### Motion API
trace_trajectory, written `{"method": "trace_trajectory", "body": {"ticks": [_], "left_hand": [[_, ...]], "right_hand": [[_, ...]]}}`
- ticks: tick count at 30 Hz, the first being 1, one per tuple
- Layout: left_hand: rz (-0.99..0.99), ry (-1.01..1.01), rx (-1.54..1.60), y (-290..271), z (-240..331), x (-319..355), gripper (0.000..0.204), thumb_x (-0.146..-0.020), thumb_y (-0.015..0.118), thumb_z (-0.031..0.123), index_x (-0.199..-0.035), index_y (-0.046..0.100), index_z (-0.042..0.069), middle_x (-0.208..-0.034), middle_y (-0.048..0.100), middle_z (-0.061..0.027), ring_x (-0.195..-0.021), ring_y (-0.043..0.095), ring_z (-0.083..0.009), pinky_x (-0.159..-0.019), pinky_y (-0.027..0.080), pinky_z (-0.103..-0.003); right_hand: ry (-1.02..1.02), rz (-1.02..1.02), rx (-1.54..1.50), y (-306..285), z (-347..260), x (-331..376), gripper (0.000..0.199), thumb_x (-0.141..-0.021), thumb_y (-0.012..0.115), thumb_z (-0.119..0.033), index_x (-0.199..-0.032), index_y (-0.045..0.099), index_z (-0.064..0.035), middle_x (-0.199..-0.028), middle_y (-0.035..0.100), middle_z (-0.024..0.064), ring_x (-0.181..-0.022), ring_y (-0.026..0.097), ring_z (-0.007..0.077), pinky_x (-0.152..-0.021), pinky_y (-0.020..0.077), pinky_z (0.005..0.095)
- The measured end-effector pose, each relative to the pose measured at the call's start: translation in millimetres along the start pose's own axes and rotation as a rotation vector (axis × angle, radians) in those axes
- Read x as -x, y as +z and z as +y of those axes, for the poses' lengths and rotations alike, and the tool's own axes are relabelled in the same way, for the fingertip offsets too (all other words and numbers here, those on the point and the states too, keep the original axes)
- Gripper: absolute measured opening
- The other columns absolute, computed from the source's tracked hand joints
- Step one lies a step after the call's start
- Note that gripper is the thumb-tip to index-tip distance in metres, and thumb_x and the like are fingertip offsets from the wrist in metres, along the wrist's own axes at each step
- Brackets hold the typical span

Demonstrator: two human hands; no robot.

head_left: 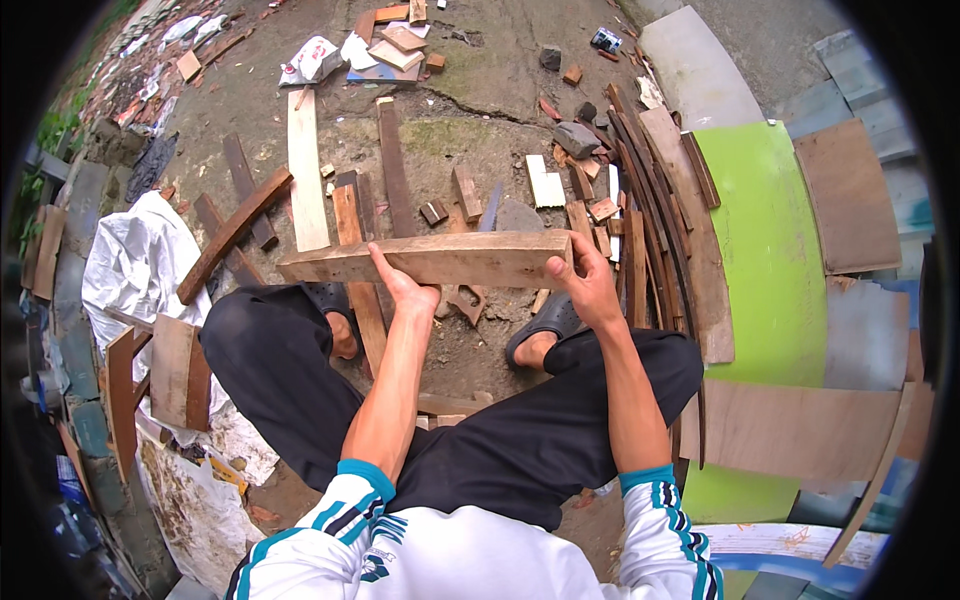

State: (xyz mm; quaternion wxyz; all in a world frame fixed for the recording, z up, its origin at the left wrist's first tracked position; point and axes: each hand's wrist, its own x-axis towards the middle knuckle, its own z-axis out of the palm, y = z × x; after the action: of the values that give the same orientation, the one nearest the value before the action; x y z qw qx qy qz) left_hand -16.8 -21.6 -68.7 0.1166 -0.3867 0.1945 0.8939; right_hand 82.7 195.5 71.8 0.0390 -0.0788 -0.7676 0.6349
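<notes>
A weathered brown wooden plank [470, 258] lies crosswise in front of me, raised above the ground over my legs. My left hand [405, 287] supports it left of the middle, the thumb up against its near side and the other fingers mostly hidden beneath. At the plank's right end, my right hand [588, 282] is closed round the corner, with the thumb on the end. On the ground below, partly covered by the plank, is a handsaw; its wooden handle [467, 304] shows on the near side and its blade [491, 207] on the far side.
Loose boards surround me, including a pale board [308, 170] and a dark beam [235, 235]. Long strips of wood [650, 220] are piled at right beside a green sheet [765, 240]. A white sack [140, 255] lies left. Wood offcuts [398, 45] sit far ahead.
</notes>
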Motion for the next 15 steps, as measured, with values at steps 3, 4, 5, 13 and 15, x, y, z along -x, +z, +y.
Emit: {"method": "trace_trajectory", "body": {"ticks": [3, 4, 5, 13, 15], "left_hand": [[0.017, 0.06, -0.074, -6, 10, 0, 0.105, -0.071, 0.061, 0.083, -0.148, 0.034, 0.018, -0.149, 0.04, -0.0068, -0.136, 0.037, -0.0274, -0.115, 0.024, -0.051], [0.03, 0.075, -0.102, -5, 13, 3, 0.108, -0.07, 0.062, 0.083, -0.15, 0.032, 0.018, -0.149, 0.039, -0.0068, -0.137, 0.036, -0.0272, -0.115, 0.023, -0.05], [0.059, 0.096, -0.121, -5, 16, 5, 0.108, -0.07, 0.062, 0.083, -0.15, 0.031, 0.017, -0.149, 0.039, -0.0068, -0.136, 0.036, -0.0267, -0.115, 0.023, -0.05], [0.142, 0.327, -0.168, -15, 47, 10, 0.089, -0.078, 0.067, 0.07, -0.142, 0.041, 0.014, -0.135, 0.049, -0.0046, -0.119, 0.051, -0.0215, -0.101, 0.041, -0.04], [0.15, 0.391, -0.154, -17, 55, 13, 0.079, -0.081, 0.067, 0.067, -0.137, 0.046, 0.014, -0.124, 0.054, -0.0032, -0.109, 0.056, -0.0188, -0.088, 0.05, -0.036]], "right_hand": [[-0.023, 0.047, -0.052, 5, 12, -17, 0.058, -0.094, 0.065, -0.046, -0.126, 0.054, 0.0015, -0.108, 0.063, 0.008, -0.1, 0.058, 0.0127, -0.088, 0.0456, 0.0276], [0.001, 0.054, -0.053, 5, 18, -23, 0.057, -0.095, 0.063, -0.046, -0.126, 0.054, 0.0011, -0.108, 0.063, 0.0076, -0.098, 0.057, 0.012, -0.087, 0.0449, 0.0271], [0.026, 0.059, -0.055, 5, 24, -29, 0.056, -0.096, 0.062, -0.046, -0.125, 0.054, 0.0007, -0.107, 0.063, 0.0071, -0.096, 0.056, 0.0112, -0.086, 0.0442, 0.0266], [0.026, 0.052, -0.074, 27, 51, -66, 0.052, -0.1, 0.051, -0.051, -0.116, 0.057, -0.0024, -0.094, 0.058, 0.0011, -0.088, 0.05, 0.0087, -0.081, 0.0417, 0.0251], [-0.003, 0.103, -0.038, 35, 48, -69, 0.052, -0.1, 0.05, -0.052, -0.111, 0.059, -0.0024, -0.09, 0.058, 0.001, -0.087, 0.05, 0.008, -0.079, 0.0424, 0.0254]]}}
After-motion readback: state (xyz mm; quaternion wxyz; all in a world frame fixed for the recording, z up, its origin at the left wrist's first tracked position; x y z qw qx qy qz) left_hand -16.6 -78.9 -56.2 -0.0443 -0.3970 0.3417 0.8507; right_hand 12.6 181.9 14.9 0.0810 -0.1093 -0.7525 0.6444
